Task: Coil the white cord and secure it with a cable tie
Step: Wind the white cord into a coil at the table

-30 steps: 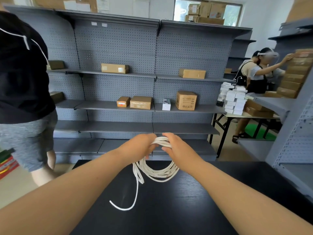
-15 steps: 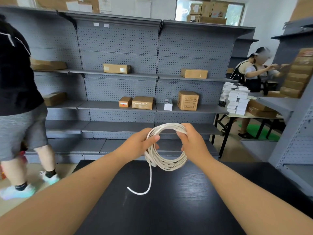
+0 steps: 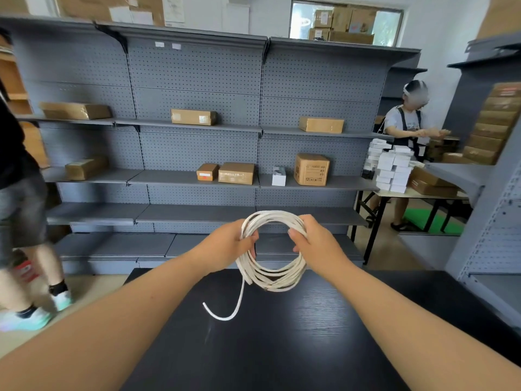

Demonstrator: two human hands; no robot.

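The white cord (image 3: 272,277) is wound into a round coil of several loops, held upright in the air over the far edge of the black table (image 3: 282,348). My left hand (image 3: 228,244) grips the coil's left side, thumb over the strands. My right hand (image 3: 315,244) grips its right side. One loose end (image 3: 225,316) hangs down from the left of the coil and curls just above the tabletop. No cable tie is in view.
Grey pegboard shelving (image 3: 197,153) with a few cardboard boxes stands behind the table. A person in dark shorts (image 3: 22,198) walks at the far left. Another person (image 3: 408,128) works at a table stacked with white boxes (image 3: 390,167) on the right.
Both hands have lifted the coil and spread it into an open ring. The hanging tail has grown shorter. The person on the left has stepped further left.
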